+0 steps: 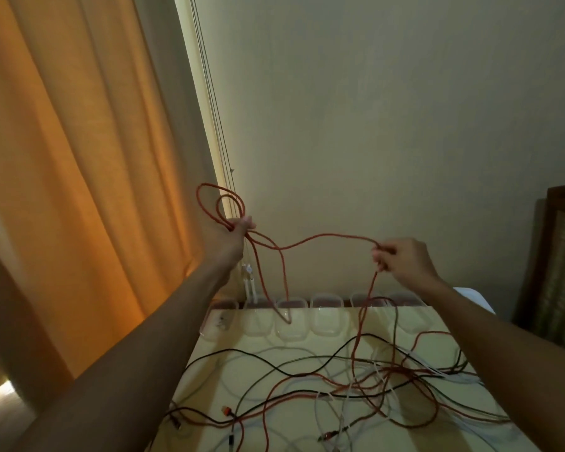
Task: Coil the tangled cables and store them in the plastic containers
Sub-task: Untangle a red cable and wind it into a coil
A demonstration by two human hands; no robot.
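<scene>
Nearest you on the table (242, 345), the orange cable (327, 235) runs up out of the tangle (372, 383), so feed slack gently through your right hand (402, 259), which pinches it (no yanking). Your left hand (232, 236) grips the finished loops; match each new one. Beyond, the containers (291, 318) line the far edge.

Clear glossy plastic containers (326, 316); matt cloth curtain (79, 158); braided orange cable (323, 238).
</scene>
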